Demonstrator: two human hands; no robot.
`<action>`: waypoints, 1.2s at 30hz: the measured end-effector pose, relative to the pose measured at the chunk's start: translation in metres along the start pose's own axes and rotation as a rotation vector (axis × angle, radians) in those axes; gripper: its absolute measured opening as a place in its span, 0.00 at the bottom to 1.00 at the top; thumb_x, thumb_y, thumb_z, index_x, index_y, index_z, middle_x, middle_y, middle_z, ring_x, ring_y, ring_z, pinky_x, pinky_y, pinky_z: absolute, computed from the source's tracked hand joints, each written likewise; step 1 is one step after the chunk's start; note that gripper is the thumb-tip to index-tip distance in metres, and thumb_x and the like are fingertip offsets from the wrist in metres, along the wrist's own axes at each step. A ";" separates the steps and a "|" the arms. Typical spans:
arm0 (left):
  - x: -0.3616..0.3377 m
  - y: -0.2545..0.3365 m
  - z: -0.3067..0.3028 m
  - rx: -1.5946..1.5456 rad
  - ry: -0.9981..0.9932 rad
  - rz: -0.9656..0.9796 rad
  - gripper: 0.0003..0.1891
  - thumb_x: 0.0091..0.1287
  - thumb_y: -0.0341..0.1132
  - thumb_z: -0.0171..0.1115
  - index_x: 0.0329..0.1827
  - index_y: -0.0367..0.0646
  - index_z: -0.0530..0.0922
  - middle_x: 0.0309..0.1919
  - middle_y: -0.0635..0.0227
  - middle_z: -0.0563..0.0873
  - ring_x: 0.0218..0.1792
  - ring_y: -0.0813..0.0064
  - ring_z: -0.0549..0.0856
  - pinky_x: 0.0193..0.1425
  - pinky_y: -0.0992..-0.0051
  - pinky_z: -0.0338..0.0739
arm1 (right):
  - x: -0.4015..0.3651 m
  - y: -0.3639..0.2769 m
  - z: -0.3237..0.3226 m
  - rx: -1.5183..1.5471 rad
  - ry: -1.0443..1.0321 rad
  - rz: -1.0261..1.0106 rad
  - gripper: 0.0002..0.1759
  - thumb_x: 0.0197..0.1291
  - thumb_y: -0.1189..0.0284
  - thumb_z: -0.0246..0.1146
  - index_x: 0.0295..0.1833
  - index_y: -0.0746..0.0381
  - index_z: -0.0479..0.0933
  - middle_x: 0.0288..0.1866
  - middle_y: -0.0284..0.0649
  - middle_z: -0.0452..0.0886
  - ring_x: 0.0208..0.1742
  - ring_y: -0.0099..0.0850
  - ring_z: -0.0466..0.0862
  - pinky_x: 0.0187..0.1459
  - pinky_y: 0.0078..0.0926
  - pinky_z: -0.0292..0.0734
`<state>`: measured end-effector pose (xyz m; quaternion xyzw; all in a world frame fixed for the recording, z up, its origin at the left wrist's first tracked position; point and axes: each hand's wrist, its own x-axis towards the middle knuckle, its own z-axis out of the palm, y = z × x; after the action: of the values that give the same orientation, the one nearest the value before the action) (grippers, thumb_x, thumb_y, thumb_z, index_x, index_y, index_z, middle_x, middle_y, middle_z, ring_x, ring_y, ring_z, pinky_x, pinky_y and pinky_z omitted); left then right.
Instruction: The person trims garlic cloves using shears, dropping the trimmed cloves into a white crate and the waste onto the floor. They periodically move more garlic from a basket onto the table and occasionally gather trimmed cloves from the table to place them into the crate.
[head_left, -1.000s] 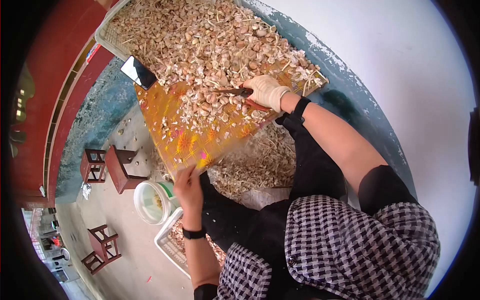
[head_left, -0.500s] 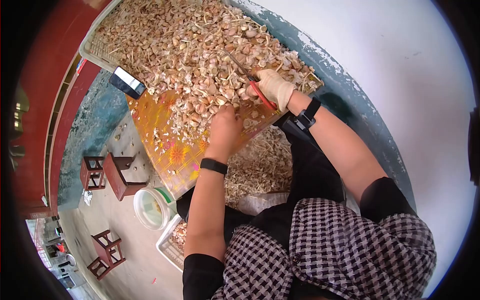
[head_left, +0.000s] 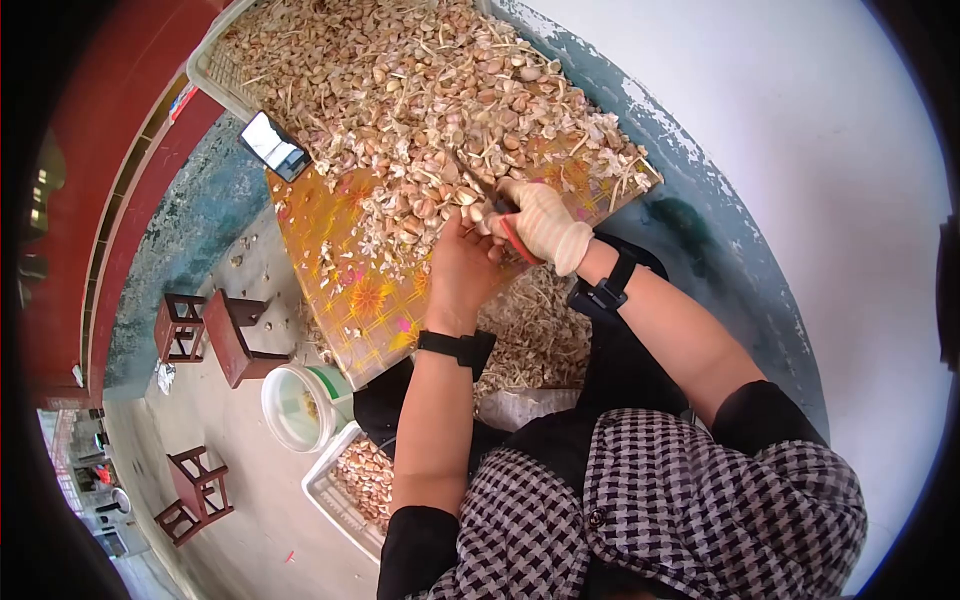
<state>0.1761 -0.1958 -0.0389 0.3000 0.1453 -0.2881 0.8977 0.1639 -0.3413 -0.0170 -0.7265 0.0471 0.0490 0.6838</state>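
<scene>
My right hand [head_left: 545,222], in a pale knitted glove, is closed around scissors [head_left: 518,242] with red handles. Their dark blades point up and left over the heap of garlic cloves [head_left: 400,120]. My bare left hand [head_left: 463,265] is beside them at the near edge of the heap, fingers bent and pinched together. A garlic clove [head_left: 479,212] shows at its fingertips, close to the scissors, partly hidden by the fingers. Loose skins and dry stems are mixed through the heap, which lies on a table with a yellow-orange flowered cover [head_left: 345,315].
A phone [head_left: 275,147] stands at the table's left edge, by a white basket [head_left: 215,75]. Below are a clear bucket [head_left: 300,410], a white crate [head_left: 330,490] of cloves and wooden stools [head_left: 235,335]. Stem and skin waste [head_left: 540,330] lies under the table. A wall [head_left: 720,230] borders the right.
The view has shifted slightly. My left hand has turned and moved closer to the scissors, its fingers now meeting near my right hand. The scissors stay in my right hand.
</scene>
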 end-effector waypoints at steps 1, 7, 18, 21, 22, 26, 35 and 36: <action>-0.001 0.003 -0.005 -0.027 -0.066 -0.035 0.12 0.75 0.39 0.46 0.49 0.39 0.73 0.39 0.65 0.82 0.34 0.74 0.80 0.27 0.82 0.71 | -0.002 -0.001 0.001 -0.298 -0.005 -0.141 0.16 0.48 0.70 0.68 0.43 0.66 0.81 0.28 0.46 0.82 0.32 0.38 0.84 0.36 0.34 0.77; -0.001 0.014 -0.021 0.060 0.026 0.007 0.15 0.76 0.37 0.44 0.56 0.35 0.71 0.30 0.69 0.79 0.21 0.81 0.73 0.15 0.84 0.58 | -0.006 -0.026 -0.005 -0.456 0.130 -0.114 0.19 0.48 0.62 0.69 0.41 0.65 0.81 0.31 0.52 0.82 0.34 0.43 0.84 0.38 0.35 0.76; -0.028 -0.011 -0.031 1.065 0.027 0.612 0.14 0.75 0.39 0.44 0.43 0.43 0.78 0.18 0.76 0.73 0.10 0.87 0.63 0.13 0.83 0.52 | -0.046 -0.035 0.013 -0.525 -0.143 -0.272 0.21 0.51 0.61 0.72 0.43 0.66 0.80 0.25 0.45 0.74 0.27 0.33 0.75 0.34 0.31 0.71; -0.062 -0.019 -0.008 1.001 0.045 0.486 0.14 0.76 0.41 0.44 0.40 0.44 0.77 0.16 0.76 0.72 0.09 0.86 0.62 0.12 0.81 0.52 | -0.065 -0.022 0.009 -0.417 -0.161 -0.265 0.18 0.51 0.61 0.71 0.36 0.66 0.79 0.24 0.48 0.76 0.26 0.35 0.77 0.32 0.34 0.71; -0.075 -0.021 0.003 0.965 0.051 0.444 0.15 0.77 0.42 0.44 0.39 0.44 0.76 0.15 0.76 0.72 0.09 0.85 0.62 0.12 0.81 0.53 | -0.071 -0.018 0.008 -0.368 -0.168 -0.275 0.18 0.52 0.61 0.71 0.35 0.67 0.78 0.25 0.48 0.76 0.26 0.34 0.76 0.31 0.34 0.71; -0.100 -0.030 0.009 0.481 0.010 0.024 0.12 0.76 0.46 0.46 0.40 0.51 0.74 0.16 0.79 0.69 0.10 0.86 0.62 0.15 0.83 0.51 | -0.095 -0.013 0.001 -0.066 -0.206 -0.186 0.17 0.56 0.63 0.69 0.37 0.67 0.77 0.27 0.42 0.79 0.26 0.29 0.76 0.30 0.31 0.70; -0.102 -0.021 0.031 0.258 0.157 0.041 0.18 0.78 0.42 0.40 0.54 0.36 0.71 0.10 0.78 0.61 0.08 0.85 0.55 0.10 0.82 0.48 | -0.124 -0.032 -0.026 -0.846 0.000 -0.281 0.24 0.51 0.58 0.71 0.47 0.63 0.78 0.37 0.44 0.82 0.38 0.42 0.84 0.39 0.36 0.78; -0.103 -0.019 0.029 0.282 0.115 0.049 0.18 0.78 0.42 0.40 0.56 0.36 0.71 0.10 0.78 0.61 0.08 0.85 0.55 0.10 0.82 0.49 | -0.129 -0.034 -0.028 -0.928 0.010 -0.327 0.25 0.51 0.54 0.70 0.46 0.63 0.78 0.37 0.44 0.82 0.39 0.42 0.84 0.40 0.37 0.79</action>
<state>0.0855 -0.1817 0.0201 0.4427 0.1474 -0.2659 0.8436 0.0405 -0.3670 0.0360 -0.9526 -0.0910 -0.0464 0.2866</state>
